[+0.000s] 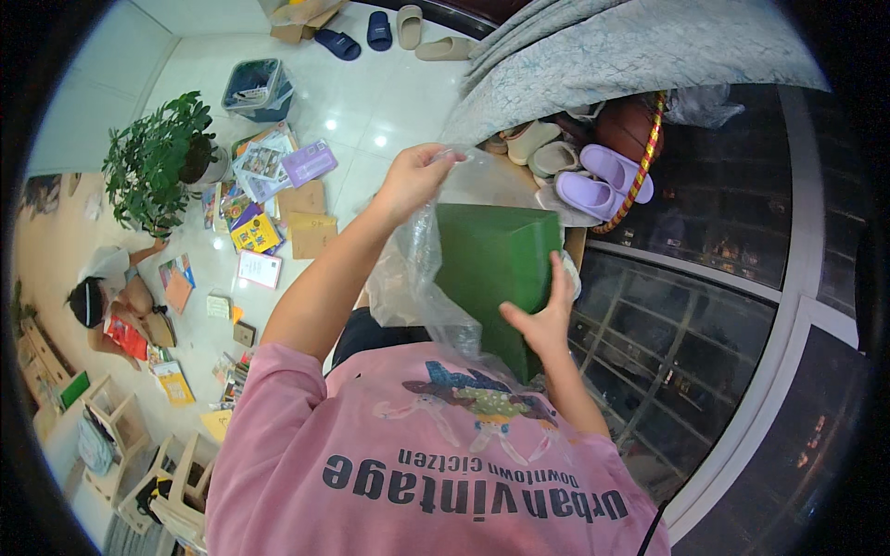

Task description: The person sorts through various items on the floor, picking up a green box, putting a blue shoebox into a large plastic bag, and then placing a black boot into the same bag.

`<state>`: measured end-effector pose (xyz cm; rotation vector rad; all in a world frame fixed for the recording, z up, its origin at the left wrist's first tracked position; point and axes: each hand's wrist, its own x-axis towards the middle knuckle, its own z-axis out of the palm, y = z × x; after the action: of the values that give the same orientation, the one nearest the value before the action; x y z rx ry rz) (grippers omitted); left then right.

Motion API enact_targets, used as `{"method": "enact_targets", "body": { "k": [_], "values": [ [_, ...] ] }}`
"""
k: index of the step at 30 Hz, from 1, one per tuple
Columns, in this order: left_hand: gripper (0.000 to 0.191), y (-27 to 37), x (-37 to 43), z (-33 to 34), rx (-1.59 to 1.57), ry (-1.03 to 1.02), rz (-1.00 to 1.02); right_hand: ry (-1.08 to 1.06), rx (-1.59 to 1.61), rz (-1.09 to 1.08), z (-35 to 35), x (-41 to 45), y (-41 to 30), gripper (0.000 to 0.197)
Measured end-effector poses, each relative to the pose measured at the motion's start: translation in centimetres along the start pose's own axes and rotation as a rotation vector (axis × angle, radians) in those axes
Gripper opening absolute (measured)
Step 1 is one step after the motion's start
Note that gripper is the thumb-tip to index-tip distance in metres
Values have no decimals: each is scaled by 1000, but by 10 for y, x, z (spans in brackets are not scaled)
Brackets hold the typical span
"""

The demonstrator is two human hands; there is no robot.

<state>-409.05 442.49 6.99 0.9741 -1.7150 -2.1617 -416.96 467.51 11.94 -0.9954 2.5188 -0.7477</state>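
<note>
My left hand (421,177) pinches the upper edge of a clear plastic bag (424,271) between thumb and fingers. The bag hangs in crumpled folds along the left side of a large green box (480,271). My right hand (546,313) grips the box's right side, its thumb on the face nearer me and its fingers along the edge. The box is held tilted in front of my chest. Whether its lower end lies inside the plastic is hard to tell.
Purple slippers (598,184) and a striped hoop (640,167) sit by the window (660,333). Books (257,233) cover the floor at left, near a potted plant (160,160) and a lidded bin (257,90). Another person (115,299) sits there. A curtain (626,55) hangs above.
</note>
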Motion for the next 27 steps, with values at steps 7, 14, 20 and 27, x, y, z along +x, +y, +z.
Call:
{"method": "enact_targets", "body": {
  "k": [7, 14, 20, 27],
  "values": [
    [38, -3, -59, 86, -548, -411, -58, 189, -115, 133, 14, 26, 20, 92],
    [51, -22, -61, 128, -494, -294, 241, 176, 115, -36, 74, 67, 57, 88],
    [51, 35, -81, 62, -851, -555, 35, 45, -74, 297, 136, 117, 31, 91],
    [57, 10, -96, 20, -903, -591, -27, -76, -603, -91, 178, 150, 35, 93]
  ]
}}
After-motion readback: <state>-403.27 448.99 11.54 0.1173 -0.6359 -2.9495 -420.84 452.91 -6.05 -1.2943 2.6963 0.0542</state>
